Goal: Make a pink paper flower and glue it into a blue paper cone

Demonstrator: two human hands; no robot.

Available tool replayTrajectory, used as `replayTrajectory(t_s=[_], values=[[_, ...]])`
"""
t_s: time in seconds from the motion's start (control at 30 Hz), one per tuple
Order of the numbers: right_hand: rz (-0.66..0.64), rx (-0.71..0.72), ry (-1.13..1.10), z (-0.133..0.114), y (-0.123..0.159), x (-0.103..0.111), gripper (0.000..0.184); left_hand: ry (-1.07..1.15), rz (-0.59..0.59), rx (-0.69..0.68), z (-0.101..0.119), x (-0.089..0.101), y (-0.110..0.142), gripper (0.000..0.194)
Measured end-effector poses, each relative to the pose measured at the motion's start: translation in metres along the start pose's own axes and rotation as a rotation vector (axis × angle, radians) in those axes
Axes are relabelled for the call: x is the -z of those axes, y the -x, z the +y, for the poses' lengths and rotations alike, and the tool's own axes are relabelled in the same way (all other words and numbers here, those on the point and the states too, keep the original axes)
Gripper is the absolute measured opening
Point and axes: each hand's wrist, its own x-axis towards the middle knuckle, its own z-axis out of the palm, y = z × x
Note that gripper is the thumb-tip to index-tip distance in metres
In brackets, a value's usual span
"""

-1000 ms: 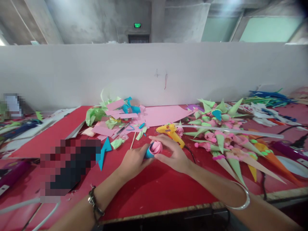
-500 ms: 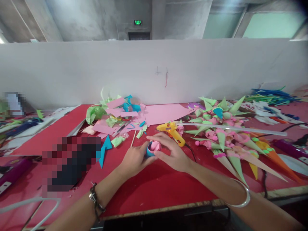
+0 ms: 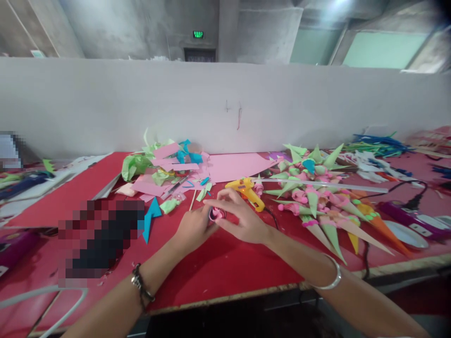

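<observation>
Left hand [image 3: 193, 228] and right hand [image 3: 248, 220], fingers [image 3: 230, 209] curled around a pink roll [image 3: 218, 214], green EXIT sign [image 3: 198, 34] beyond.

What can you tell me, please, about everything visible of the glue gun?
The glue gun is yellow and looks plastic. It lies on the red table, nozzle pointing left, handle slanting towards the near right. A long clear stick extends rightward from its back end, and a dark cord leaves the handle's lower end. Neither hand holds it; the right hand is close in front, contact unclear. Its power state can't be told.
</observation>
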Motion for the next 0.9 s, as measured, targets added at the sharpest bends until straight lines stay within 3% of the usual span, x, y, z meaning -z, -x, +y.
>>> replayTrajectory(t_s=[0.13,0.27,0.33,0.43,0.53,0.77,0.9], values=[[-0.082,-0.007,0.062,-0.001,-0.001,0.0,0.042,0.15,0.012,-0.067,-0.008,-0.001,-0.001,0.016],[-0.065,-0.025,0.084,-0.003,-0.005,0.001,0.054,0.331,0.12,-0.1,-0.009,0.001,-0.003,0.017],[-0.068,-0.014,0.079,-0.005,-0.008,0.002,0.049,0.367,0.147,-0.109,-0.008,0.003,-0.004,0.015],[-0.062,0.01,0.064,-0.007,-0.015,0.003,0.037,0.383,0.17,-0.067,-0.008,0.006,-0.004,0.015],[0.038,0.003,0.031,-0.009,-0.02,0.004,0.032,0.392,0.22,-0.033,-0.01,0.008,-0.003,0.02],[0.119,0.007,0.022,-0.016,-0.025,0.007,0.045,0.315,0.225,-0.073,-0.013,0.008,-0.001,0.016],[0.135,0.009,0.015,-0.014,-0.027,0.004,0.047,0.208,0.232,-0.002,-0.016,0.01,0.0,0.021]])
